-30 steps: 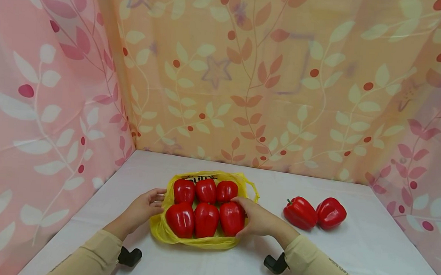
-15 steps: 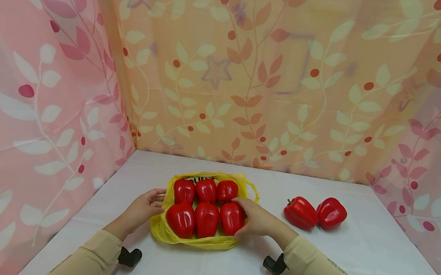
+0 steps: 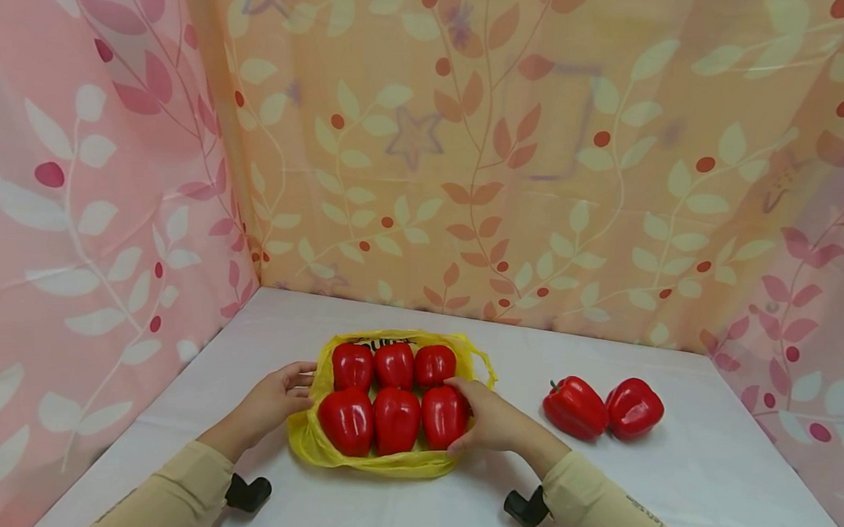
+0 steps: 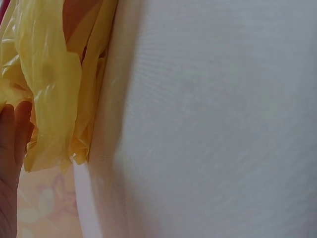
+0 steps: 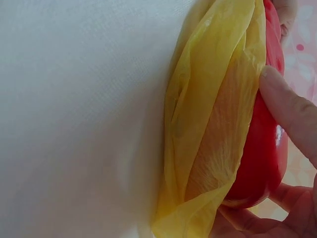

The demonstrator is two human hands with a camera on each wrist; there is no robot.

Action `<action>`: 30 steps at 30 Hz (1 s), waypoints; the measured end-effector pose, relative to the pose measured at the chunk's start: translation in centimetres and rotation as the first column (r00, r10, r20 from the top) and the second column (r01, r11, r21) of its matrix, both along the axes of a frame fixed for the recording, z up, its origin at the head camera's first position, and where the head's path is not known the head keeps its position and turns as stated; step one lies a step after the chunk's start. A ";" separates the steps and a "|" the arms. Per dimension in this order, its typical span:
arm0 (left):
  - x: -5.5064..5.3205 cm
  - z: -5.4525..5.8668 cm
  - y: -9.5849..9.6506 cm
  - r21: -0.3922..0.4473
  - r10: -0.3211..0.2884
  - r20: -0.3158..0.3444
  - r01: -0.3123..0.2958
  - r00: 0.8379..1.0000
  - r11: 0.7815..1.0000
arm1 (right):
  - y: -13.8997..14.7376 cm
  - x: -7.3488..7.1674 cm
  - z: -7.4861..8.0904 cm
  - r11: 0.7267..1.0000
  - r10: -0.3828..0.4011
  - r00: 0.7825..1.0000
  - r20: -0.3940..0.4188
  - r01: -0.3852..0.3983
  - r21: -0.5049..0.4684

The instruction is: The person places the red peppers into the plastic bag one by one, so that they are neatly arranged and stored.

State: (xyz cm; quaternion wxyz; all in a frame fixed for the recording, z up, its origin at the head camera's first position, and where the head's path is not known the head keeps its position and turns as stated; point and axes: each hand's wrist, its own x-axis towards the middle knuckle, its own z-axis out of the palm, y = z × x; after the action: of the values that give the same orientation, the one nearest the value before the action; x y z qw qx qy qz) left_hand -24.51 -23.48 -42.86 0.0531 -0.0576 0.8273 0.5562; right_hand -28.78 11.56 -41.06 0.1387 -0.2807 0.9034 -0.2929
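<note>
A yellow plastic bag (image 3: 301, 439) lies spread on the white table, its rim turned low around several glossy red bell peppers (image 3: 397, 421) set in two rows. My right hand (image 3: 489, 420) holds the front-right bell pepper (image 3: 445, 418) between thumb and fingers. The right wrist view shows the thumb on that pepper's (image 5: 260, 144) side by the bag's edge, with the other fingers partly hidden behind it. At the bag's left side, my left hand (image 3: 274, 402) has its fingers extended, fingertips right at the yellow plastic (image 4: 49, 74).
Two more red bell peppers, one with a green stem (image 3: 575, 408) and one beside it (image 3: 634, 409), lie on the table (image 3: 702, 480) to the right. Black wrist mounts (image 3: 248, 493) sit at both sleeves. Floral curtains (image 3: 426, 177) surround the table behind and at both sides.
</note>
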 end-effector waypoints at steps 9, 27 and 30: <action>0.0 -0.1 0.1 0.011 -0.001 -0.011 0.001 1.000 1.000 | 0.3 -0.1 0.0 1.000 0.008 1.000 0.018 -0.008 -0.013; -0.2 -0.3 0.0 -0.001 -0.012 -0.016 0.012 1.000 1.000 | 1.3 -0.3 1.5 0.994 -0.019 0.999 0.050 0.024 -0.110; -0.3 -0.3 0.0 0.002 0.001 -0.009 -0.001 1.000 1.000 | 1.7 -0.3 1.9 0.991 -0.022 0.998 0.054 0.029 -0.130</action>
State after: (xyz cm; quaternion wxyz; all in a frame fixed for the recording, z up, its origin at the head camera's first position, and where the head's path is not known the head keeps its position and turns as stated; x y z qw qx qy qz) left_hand -24.79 -23.49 -43.15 0.0492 -0.0555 0.8270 0.5573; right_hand -29.07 13.24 -39.20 0.1398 -0.2698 0.8819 -0.3603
